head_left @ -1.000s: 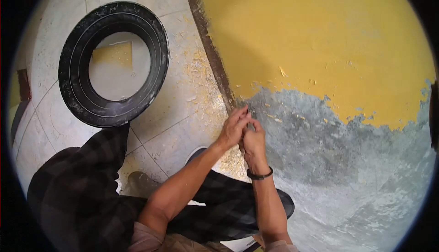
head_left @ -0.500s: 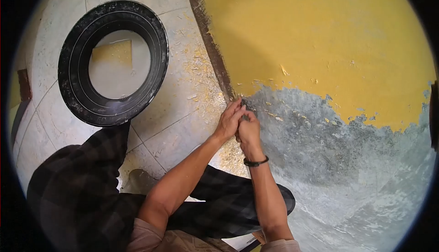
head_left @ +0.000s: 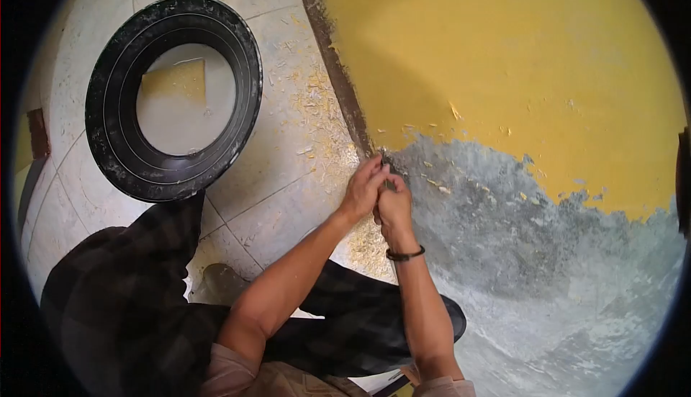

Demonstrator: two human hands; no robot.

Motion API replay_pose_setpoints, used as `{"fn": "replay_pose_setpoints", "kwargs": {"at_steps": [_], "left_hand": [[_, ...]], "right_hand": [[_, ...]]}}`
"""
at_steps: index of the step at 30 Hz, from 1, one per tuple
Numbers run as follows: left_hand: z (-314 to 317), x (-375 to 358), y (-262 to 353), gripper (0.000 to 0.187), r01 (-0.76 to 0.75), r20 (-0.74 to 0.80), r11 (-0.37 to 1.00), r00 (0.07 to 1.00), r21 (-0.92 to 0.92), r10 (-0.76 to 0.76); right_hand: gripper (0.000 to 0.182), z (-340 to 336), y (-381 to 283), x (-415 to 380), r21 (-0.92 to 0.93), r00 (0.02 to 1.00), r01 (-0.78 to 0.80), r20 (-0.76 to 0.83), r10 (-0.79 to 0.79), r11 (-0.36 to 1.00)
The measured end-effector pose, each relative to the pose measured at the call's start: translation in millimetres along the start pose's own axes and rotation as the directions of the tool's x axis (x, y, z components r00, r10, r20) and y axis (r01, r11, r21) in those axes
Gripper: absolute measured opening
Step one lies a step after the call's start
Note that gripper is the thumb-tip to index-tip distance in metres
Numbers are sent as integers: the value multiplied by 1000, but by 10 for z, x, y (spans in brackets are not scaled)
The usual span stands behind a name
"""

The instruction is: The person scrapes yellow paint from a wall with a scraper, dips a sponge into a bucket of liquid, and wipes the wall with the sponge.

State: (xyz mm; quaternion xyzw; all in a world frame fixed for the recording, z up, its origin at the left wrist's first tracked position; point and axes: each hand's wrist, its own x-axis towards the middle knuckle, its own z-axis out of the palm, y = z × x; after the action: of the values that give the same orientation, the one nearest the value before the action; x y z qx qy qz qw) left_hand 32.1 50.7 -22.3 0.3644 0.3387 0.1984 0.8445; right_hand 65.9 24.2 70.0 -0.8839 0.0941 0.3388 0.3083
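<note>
My left hand (head_left: 363,190) and my right hand (head_left: 394,206) are together at the lower edge of the wall, near the brown strip (head_left: 345,98). Both hands are closed round a small dark tool (head_left: 385,161), mostly hidden by the fingers; its tip touches the wall where yellow paint (head_left: 504,51) gives way to bare grey plaster (head_left: 497,217). A black band circles my right wrist. Yellow and white paint flakes (head_left: 320,105) lie on the floor beside the strip, and more lie below my hands.
A black basin (head_left: 104,102) with cloudy liquid and a yellow sponge-like block (head_left: 176,84) stands on the tiled floor (head_left: 270,217) at the left. My dark-trousered legs (head_left: 345,346) are bent below my arms.
The view has shifted slightly, so the basin sits a little further left and the wall a little further right. My hands keep nearly the same place and grip.
</note>
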Motion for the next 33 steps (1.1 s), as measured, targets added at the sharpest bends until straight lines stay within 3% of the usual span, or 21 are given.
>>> {"fn": "replay_pose_setpoints", "kwargs": {"at_steps": [3, 5, 10, 11, 12, 15, 16, 21, 23, 27, 29, 31, 33], "left_hand": [[16, -75, 33, 55, -4, -7, 998, 1000, -58, 4], [19, -105, 118, 54, 30, 26, 992, 999, -122, -27], [-27, -10, 37, 54, 79, 40, 994, 996, -71, -76], [-42, -1, 82, 56, 124, 70, 989, 990, -85, -119], [-21, -70, 147, 56, 78, 72, 996, 995, -31, -76], [5, -121, 238, 56, 66, 119, 997, 991, -42, -61], [22, -117, 243, 55, 47, 61, 997, 997, -56, -43], [-18, -46, 148, 54, 124, 99, 983, 989, -133, -111], [-30, -100, 225, 54, 55, 73, 986, 996, -154, -44], [-31, 40, 105, 54, 40, 17, 996, 999, -84, -38], [-116, 177, -58, 55, 77, 19, 990, 997, -115, -75], [-198, 219, 12, 52, 155, 117, 975, 984, -161, -137], [-195, 120, 21, 51, 120, 74, 981, 991, -151, -110]], "right_hand": [[18, 9, 29, 18, 72, 999, -15, 53, 12, 997], [17, 81, 56, -77, -22, 989, 127, -71, -128, 992], [16, 101, 231, 246, -55, 954, 281, -93, -285, 958], [17, 71, 159, 187, 24, 981, 188, -45, -187, 982], [17, 58, 57, 55, 97, 996, 83, 7, -84, 992], [19, 85, -42, -133, 31, 993, 101, -66, -99, 994], [18, 69, -56, -106, 59, 996, 83, -41, -81, 995], [19, 53, 23, 8, 90, 997, 67, 24, -70, 994], [20, 157, 13, -77, -1, 983, 170, -68, -169, 986], [18, 176, 165, 310, 23, 974, 200, -109, -197, 979], [21, 235, 61, 281, 55, 989, 137, -66, -133, 989], [22, 305, -37, 255, 17, 994, 112, -8, -112, 994], [23, 323, 31, 126, 22, 994, 104, -24, -104, 994]]}}
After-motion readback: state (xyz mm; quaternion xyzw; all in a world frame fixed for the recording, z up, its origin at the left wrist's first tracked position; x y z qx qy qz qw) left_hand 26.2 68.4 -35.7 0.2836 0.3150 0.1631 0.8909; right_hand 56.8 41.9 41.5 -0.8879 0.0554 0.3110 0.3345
